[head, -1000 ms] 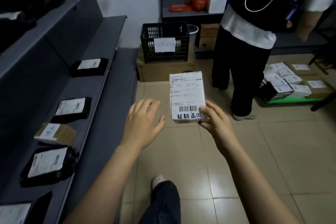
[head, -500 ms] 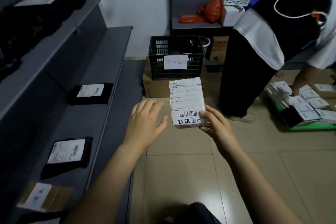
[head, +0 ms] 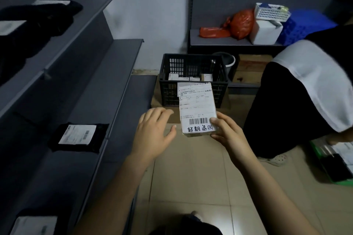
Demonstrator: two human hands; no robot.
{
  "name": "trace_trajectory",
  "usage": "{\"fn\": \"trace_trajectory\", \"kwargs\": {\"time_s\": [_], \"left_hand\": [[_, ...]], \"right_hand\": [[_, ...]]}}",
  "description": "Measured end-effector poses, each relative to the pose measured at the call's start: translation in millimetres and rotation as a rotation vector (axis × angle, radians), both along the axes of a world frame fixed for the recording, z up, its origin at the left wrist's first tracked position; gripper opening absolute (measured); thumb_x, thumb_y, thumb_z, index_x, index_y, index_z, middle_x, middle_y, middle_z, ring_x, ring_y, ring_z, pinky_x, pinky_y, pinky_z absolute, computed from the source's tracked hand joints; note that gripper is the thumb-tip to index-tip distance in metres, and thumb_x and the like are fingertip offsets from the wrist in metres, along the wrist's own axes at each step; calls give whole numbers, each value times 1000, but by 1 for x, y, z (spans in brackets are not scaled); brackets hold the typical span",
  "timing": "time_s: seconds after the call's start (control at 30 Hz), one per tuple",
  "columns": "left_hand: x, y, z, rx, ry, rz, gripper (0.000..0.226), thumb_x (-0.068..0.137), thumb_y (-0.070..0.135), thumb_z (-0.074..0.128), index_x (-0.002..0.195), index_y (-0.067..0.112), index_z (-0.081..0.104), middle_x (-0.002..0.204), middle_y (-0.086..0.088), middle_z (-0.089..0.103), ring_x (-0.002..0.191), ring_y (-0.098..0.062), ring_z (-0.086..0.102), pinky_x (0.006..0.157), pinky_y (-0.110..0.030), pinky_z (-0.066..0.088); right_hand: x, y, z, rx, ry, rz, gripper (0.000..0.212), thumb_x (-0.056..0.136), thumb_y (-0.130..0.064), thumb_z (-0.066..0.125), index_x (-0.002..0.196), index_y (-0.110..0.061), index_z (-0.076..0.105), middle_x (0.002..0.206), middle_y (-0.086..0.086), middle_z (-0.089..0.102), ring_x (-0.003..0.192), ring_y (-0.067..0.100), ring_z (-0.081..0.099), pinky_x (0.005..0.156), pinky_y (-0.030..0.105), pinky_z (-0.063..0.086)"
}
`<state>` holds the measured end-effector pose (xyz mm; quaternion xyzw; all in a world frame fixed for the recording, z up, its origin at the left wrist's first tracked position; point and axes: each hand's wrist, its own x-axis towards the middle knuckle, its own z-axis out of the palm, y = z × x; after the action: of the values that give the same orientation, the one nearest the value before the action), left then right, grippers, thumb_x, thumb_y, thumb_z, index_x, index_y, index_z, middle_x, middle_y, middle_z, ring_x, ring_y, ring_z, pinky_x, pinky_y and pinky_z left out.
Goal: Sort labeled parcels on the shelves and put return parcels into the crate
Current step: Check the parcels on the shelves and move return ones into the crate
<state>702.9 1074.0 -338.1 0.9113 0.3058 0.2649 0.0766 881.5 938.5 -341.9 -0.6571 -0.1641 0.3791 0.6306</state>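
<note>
Right hand (head: 229, 135) of mine pinches the white labelled parcel (head: 197, 108) by its lower corner, in front of the black crate (head: 193, 80). Left hand (head: 152, 135) hovers just beside it, fingers relaxed, holding nothing.

A parcel sorting room

Grey metal shelves (head: 107, 74) fill the left of the frame, bearing black mailer bags (head: 78, 137) with printed shipping labels. At centre a white parcel (head: 197, 108) shows a barcode label and handwritten marks, before a black plastic crate (head: 169, 91) with more labelled boxes inside. At lower right, further parcels lie on a green tray (head: 317, 151) on the tiled floor (head: 191, 187)
</note>
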Motion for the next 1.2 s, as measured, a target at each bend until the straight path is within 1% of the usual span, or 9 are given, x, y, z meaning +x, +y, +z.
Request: {"fn": "trace_trajectory", "kwargs": {"time_s": [0.3, 0.43, 0.53, 0.67, 0.73, 0.83, 0.9, 0.97, 1.2], "left_hand": [[81, 145, 1, 17, -31, -48, 35, 84, 32, 56, 112, 13, 63, 110, 1, 60, 106, -17, 50, 92, -33, 38], [111, 227, 1, 19, -7, -86, 35, 85, 32, 55, 114, 14, 63, 111, 0, 61, 108, -18, 51, 94, -37, 41], [128, 285, 7, 2, -24, -98, 32, 85, 30, 58, 113, 14, 62, 111, -1, 61, 106, -20, 53, 93, -38, 41], [156, 348, 12, 17, -51, -107, 31, 85, 29, 57, 111, 14, 62, 108, -1, 61, 104, -18, 50, 90, -32, 36], [171, 371, 11, 7, -50, -112, 30, 85, 29, 57, 110, 13, 62, 108, -1, 61, 103, -17, 50, 90, -30, 34], [199, 400, 3, -17, -27, -124, 29, 85, 24, 63, 111, 11, 63, 108, -3, 61, 103, -21, 53, 90, -34, 40], [218, 419, -5, -37, -2, -119, 30, 85, 23, 67, 112, 11, 63, 110, -3, 61, 105, -22, 54, 90, -35, 40], [240, 437, -14, -48, 18, -106, 31, 85, 24, 66, 113, 12, 63, 111, -3, 61, 106, -21, 53, 91, -34, 38], [320, 494, -57, -135, 76, -27, 29, 83, 22, 69, 110, 12, 63, 108, -4, 61, 103, -23, 56, 88, -36, 40]], "right_hand": [[73, 139, -4, 2, 62, -70, 40, 77, -36, 71, 115, -26, 67, 107, 2, 73, 89, 16, 64, 84, 32, 53], [100, 216, -9, 71, 143, -133, 33, 82, -31, 71, 114, -23, 67, 98, 4, 65, 85, 22, 49, 78, 29, 47], [117, 268, -9, 95, 192, -154, 35, 90, -30, 63, 121, -15, 63, 101, 3, 72, 89, 17, 64, 91, 34, 51], [140, 322, -6, 110, 205, -165, 33, 95, -28, 56, 120, -7, 61, 77, -4, 71, 79, 12, 68, 92, 34, 52], [154, 343, -6, 117, 210, -163, 31, 95, -28, 55, 119, -10, 62, 88, 0, 74, 83, 12, 70, 95, 36, 52], [180, 374, -9, 92, 209, -139, 30, 96, -29, 54, 121, -16, 62, 109, 6, 73, 102, 20, 69, 90, 33, 53], [200, 394, -14, 69, 202, -133, 29, 96, -29, 54, 120, -17, 63, 111, 6, 73, 99, 21, 70, 87, 34, 55], [225, 414, -23, 46, 188, -117, 29, 95, -30, 54, 119, -18, 64, 112, 7, 72, 96, 20, 69, 92, 39, 52], [317, 485, -69, -109, 180, 15, 36, 89, -37, 62, 120, -18, 63, 115, 6, 70, 108, 24, 67, 100, 42, 50]]}}
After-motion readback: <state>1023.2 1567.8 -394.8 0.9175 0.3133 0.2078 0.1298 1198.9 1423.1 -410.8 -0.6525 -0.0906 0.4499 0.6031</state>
